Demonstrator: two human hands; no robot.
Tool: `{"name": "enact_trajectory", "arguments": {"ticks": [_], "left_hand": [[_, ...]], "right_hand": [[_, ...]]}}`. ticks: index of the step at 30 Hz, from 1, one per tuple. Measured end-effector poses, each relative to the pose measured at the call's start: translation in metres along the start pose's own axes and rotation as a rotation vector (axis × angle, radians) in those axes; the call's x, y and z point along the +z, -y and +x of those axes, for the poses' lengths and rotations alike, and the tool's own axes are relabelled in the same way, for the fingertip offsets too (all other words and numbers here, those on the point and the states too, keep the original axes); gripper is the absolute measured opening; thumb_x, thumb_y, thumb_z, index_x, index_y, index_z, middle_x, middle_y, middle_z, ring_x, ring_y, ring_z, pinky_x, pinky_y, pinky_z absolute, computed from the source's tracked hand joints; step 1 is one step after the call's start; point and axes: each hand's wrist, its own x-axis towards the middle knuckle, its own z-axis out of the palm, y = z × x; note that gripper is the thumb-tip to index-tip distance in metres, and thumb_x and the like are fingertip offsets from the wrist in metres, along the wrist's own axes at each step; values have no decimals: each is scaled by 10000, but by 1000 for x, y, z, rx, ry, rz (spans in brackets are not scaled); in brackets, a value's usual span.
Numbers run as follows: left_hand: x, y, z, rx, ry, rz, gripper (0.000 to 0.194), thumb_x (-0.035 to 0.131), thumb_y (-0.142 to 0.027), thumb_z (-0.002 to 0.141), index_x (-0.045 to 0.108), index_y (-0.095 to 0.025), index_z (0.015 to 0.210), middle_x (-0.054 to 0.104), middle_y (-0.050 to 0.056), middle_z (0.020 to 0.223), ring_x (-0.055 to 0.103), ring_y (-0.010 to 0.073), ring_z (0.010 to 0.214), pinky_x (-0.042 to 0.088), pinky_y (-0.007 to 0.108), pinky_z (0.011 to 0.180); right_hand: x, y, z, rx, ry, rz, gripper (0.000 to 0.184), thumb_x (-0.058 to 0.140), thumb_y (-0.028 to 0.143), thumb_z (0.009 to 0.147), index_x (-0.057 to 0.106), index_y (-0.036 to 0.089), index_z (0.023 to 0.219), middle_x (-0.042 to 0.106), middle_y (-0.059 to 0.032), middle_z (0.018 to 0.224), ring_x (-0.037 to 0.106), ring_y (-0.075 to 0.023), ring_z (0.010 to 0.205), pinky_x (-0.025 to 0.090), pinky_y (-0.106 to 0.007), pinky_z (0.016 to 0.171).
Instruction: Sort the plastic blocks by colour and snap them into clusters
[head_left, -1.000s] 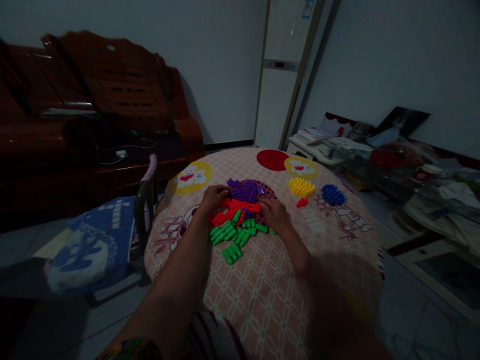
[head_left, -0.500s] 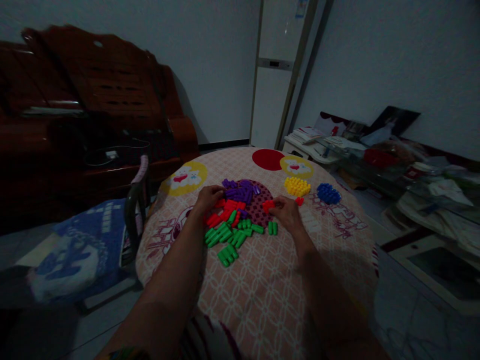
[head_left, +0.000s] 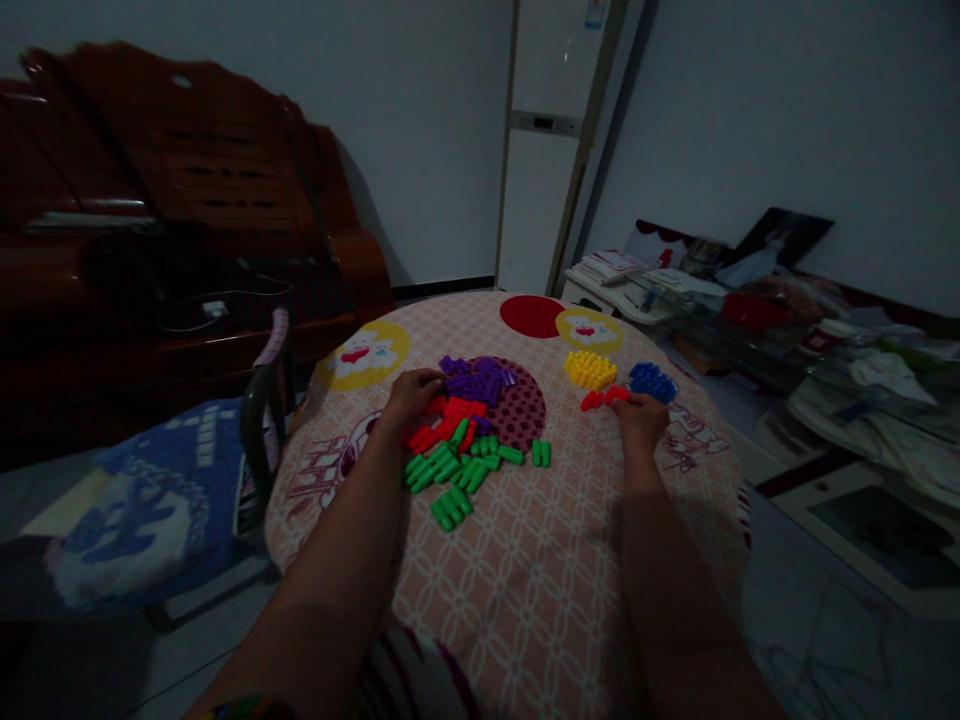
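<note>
From my end, I take the yellow cluster (head_left: 590, 370) on the table (head_left: 525, 560) as my landmark. My right hand (head_left: 643, 424) is on its near right side, fingers pinched on a red piece (head_left: 617, 394). Another red piece (head_left: 592, 400) lies just in front of the cluster, and the blue cluster (head_left: 652, 382) sits near it, to its right. Well to the landmark's left I see my left hand (head_left: 414, 395) at the edge of the purple pieces (head_left: 476, 380) and the red pile (head_left: 454, 418); its fingers are curled, but I can't tell whether they grip anything. The green pieces (head_left: 442, 467) lie scattered to the landmark's left too, nearer me than the red pile.
</note>
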Motion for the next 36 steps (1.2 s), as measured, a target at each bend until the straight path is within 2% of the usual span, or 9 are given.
{"name": "enact_trajectory", "arguments": {"ticks": [5, 14, 20, 22, 24, 27, 29, 32, 36], "left_hand": [[0, 0, 0, 3, -4, 12, 403, 609, -341, 710, 802, -190, 1030, 796, 58, 947, 704, 243, 886, 542, 292, 794], [2, -1, 0, 7, -9, -13, 377, 603, -318, 716, 803, -174, 1001, 795, 73, 955, 709, 245, 870, 550, 310, 808], [0, -8, -3, 17, 3, -1, 373, 597, -302, 729, 802, -173, 1012, 794, 63, 933, 707, 243, 895, 554, 309, 815], [0, -7, -3, 16, 6, 10, 386, 573, -287, 741, 799, -175, 1033, 793, 60, 929, 706, 241, 904, 554, 305, 809], [1, -5, -3, 14, 7, 14, 398, 555, -273, 748, 796, -168, 1046, 793, 67, 934, 708, 240, 899, 555, 304, 802], [3, 0, -1, 24, 2, 7, 407, 552, -282, 756, 793, -146, 1054, 791, 87, 944, 713, 243, 881, 557, 312, 800], [5, 3, 1, 28, 5, -8, 407, 559, -296, 761, 791, -143, 1057, 791, 91, 950, 716, 243, 882, 559, 314, 807], [6, 5, 2, 10, 5, -31, 393, 572, -299, 760, 788, -160, 1057, 792, 79, 954, 718, 238, 894, 559, 315, 823], [6, 2, 2, 10, -5, -29, 378, 590, -301, 752, 792, -157, 1037, 792, 79, 948, 718, 240, 884, 557, 321, 824]], "right_hand": [[3, -1, -2, -133, 69, -60, 146, 692, 346, 624, 750, 214, 645, 759, -88, 703, 666, -239, 669, 497, -324, 661], [-5, 4, -9, -146, 163, -135, 184, 696, 311, 643, 770, 180, 749, 765, -120, 785, 680, -267, 734, 510, -359, 728], [-19, 38, -19, -315, 28, -27, 286, 552, 269, 779, 765, 158, 934, 753, -134, 933, 676, -270, 853, 506, -401, 851], [-15, 57, -37, -426, 151, 76, 271, 523, 277, 834, 758, 172, 917, 744, -119, 910, 671, -259, 857, 513, -397, 859], [-5, 78, -66, -583, 364, 176, 261, 537, 310, 878, 756, 195, 962, 740, -107, 942, 667, -254, 895, 518, -395, 878], [14, 104, -120, -859, 642, 247, 331, 566, 297, 906, 701, 216, 1197, 685, -125, 1214, 609, -274, 1135, 478, -433, 1004], [24, 116, -150, -957, 747, 214, 421, 609, 262, 890, 640, 206, 1306, 604, -145, 1363, 554, -294, 1221, 446, -467, 1051], [33, 123, -171, -986, 825, 139, 456, 638, 174, 855, 632, 207, 1309, 641, -148, 1287, 561, -304, 1166, 456, -488, 1024], [32, 119, -161, -850, 825, 248, 445, 691, 167, 802, 669, 199, 1245, 689, -127, 1166, 596, -292, 1112, 486, -460, 987]]}}
